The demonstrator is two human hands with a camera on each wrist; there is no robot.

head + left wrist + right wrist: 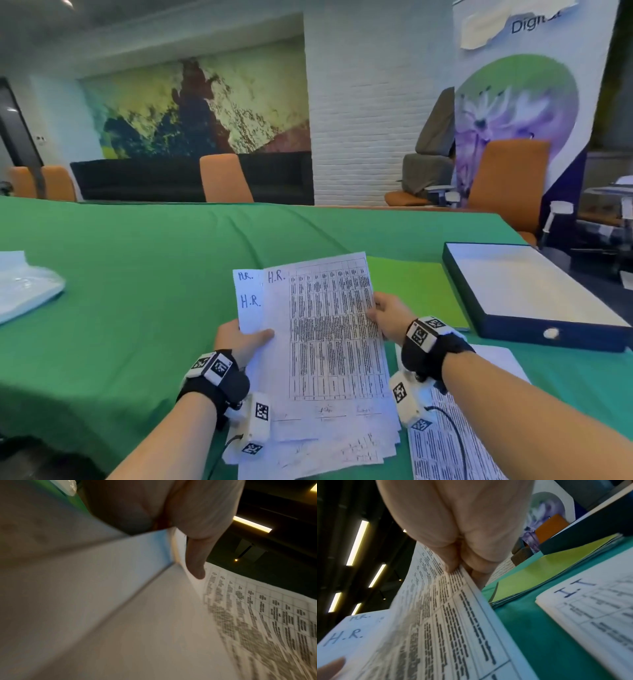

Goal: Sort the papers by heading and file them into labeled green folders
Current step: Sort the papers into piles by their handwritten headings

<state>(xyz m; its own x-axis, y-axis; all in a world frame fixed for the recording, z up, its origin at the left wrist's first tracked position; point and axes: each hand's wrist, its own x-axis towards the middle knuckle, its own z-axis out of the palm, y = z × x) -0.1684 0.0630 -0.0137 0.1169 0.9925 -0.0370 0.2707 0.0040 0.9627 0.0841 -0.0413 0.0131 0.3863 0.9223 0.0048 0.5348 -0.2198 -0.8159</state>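
I hold a fanned stack of printed sheets headed "H.R." above the green table. My left hand grips the stack's left edge, thumb lying on the top sheet. My right hand pinches the right edge of the top sheet between thumb and fingers. Light green folders lie flat on the table just behind the sheets, also in the right wrist view as the green folders. A second pile headed "I.T." lies on the table at my right, under my right forearm.
A flat dark box with a white top sits to the right of the folders. A clear plastic sleeve bundle lies at the table's left edge. Orange chairs stand behind the green tablecloth.
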